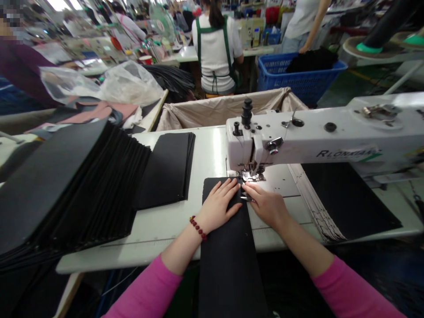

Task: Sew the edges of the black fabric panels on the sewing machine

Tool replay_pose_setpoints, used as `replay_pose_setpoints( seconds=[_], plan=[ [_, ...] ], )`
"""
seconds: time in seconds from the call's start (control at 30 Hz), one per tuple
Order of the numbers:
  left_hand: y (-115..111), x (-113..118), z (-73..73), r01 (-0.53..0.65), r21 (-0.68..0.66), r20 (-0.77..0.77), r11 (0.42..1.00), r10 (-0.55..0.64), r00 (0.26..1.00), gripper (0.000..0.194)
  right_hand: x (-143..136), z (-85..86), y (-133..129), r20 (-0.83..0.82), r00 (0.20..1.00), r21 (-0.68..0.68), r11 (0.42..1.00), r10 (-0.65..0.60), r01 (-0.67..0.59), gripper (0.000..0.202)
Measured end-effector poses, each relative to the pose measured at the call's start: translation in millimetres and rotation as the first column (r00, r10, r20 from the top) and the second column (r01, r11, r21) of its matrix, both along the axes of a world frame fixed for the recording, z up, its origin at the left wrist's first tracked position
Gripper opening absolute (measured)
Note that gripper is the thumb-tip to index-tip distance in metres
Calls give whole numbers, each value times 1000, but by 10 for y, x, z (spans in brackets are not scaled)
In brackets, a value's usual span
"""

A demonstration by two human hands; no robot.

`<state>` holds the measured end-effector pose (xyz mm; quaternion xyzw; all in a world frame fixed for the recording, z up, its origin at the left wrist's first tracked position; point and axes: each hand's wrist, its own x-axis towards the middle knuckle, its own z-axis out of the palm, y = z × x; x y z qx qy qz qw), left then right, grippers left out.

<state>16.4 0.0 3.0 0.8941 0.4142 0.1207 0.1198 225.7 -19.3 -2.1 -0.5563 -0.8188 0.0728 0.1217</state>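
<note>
A long black panel (pixel 228 265) runs from under the head of the white sewing machine (pixel 298 137) down over the table's front edge. My left hand (pixel 220 203) lies flat on its upper part, fingers spread, a red bead bracelet at the wrist. Just right of it, my right hand (pixel 266 203) is closed around small metal snips (pixel 245 197), whose tips point left over the panel. The fingertips of my right hand rest beside the panel's right edge, close to the lit presser foot (pixel 254 176).
Large stacked black panels (pixel 66 176) cover the table's left side, with a smaller stack (pixel 167 168) beside them. More black pieces (pixel 351 198) lie under the machine arm. Behind are a cloth-lined bin (pixel 212 110), a blue basket (pixel 294 79) and several people.
</note>
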Motion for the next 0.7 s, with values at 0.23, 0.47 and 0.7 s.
replay_pose_setpoints(
  seconds=[0.23, 0.47, 0.7],
  plan=[
    [-29, 4, 7, -10, -9, -13, 1000, 10, 1000, 65, -3, -19, 9, 8, 1000, -5, 1000, 6, -6, 51],
    [-32, 30, -16, -23, 0, 0, 1000, 23, 1000, 65, -7, -28, 22, 6, 1000, 5, 1000, 16, -16, 51],
    [-10, 29, -9, -13, -1, 12, 1000, 13, 1000, 65, -12, -25, 28, 16, 1000, -7, 1000, 5, -5, 51]
  ],
)
